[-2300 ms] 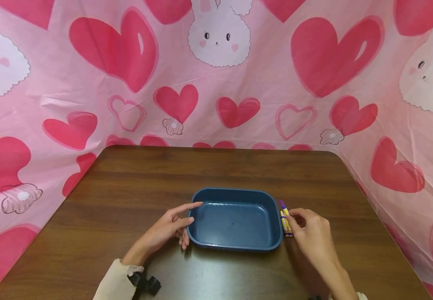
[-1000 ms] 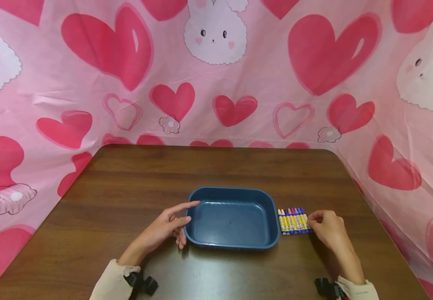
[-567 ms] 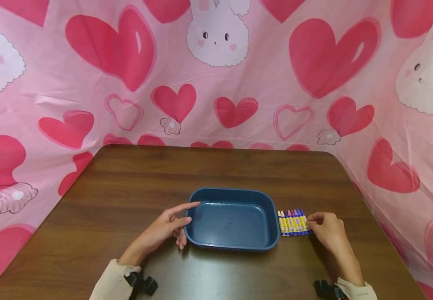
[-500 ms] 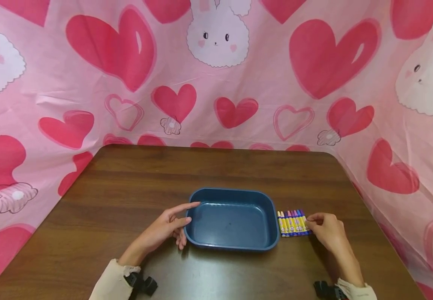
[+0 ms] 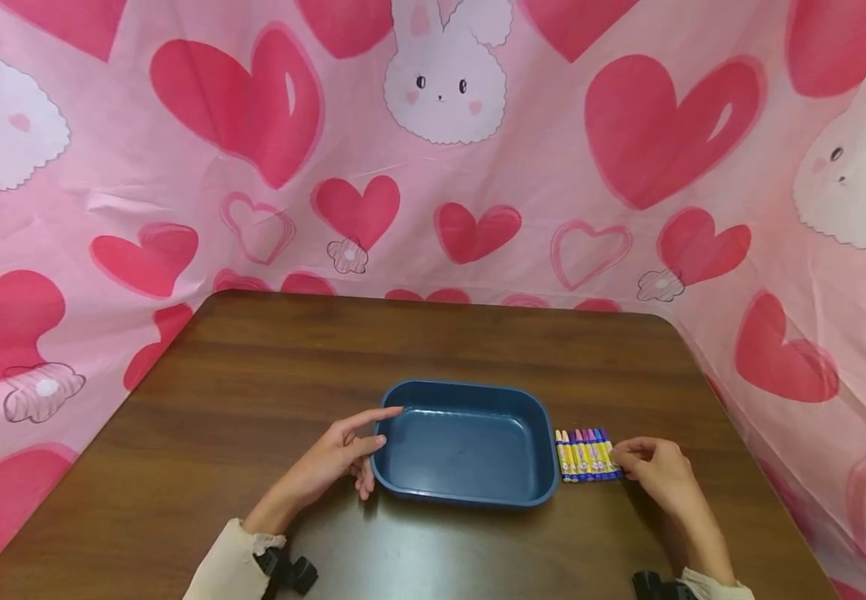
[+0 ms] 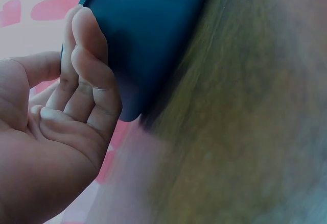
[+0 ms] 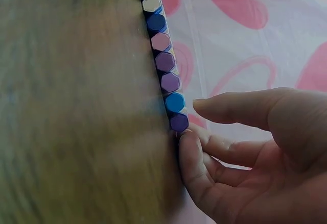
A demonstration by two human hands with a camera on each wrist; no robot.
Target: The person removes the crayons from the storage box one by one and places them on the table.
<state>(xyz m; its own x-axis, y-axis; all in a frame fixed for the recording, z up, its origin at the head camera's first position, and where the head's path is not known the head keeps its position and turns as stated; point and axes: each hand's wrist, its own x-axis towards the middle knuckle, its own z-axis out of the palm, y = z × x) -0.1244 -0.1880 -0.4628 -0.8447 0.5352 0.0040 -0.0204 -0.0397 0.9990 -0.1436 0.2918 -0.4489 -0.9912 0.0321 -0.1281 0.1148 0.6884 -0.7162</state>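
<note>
A blue rectangular tray [image 5: 465, 504] stands on the table. My left hand [image 5: 327, 458] rests at its left rim, with the index finger and thumb laid over the edge. In the left wrist view, the other fingers of my left hand [image 6: 76, 101] are bent by the outer wall. Directly right of the tray, several crayons [image 5: 583, 457] in yellow wrappers lie side by side. My right hand [image 5: 661, 475] is at the row's right end. Close up, a finger of my right hand [image 7: 245, 152] touches the purple end crayon [image 7: 179, 122]; the thumb looks slightly apart from the row.
The brown wooden table [image 5: 312, 350] has rounded far corners. A pink cloth [image 5: 417, 183] printed with hearts and rabbits hangs behind it and along both sides. Small black devices [image 5: 286, 571] are strapped at both sleeves.
The right hand moved from beside the tray to the crayon row's right end, and the full row came into view. Lately it stays there. The left hand keeps its place on the tray.
</note>
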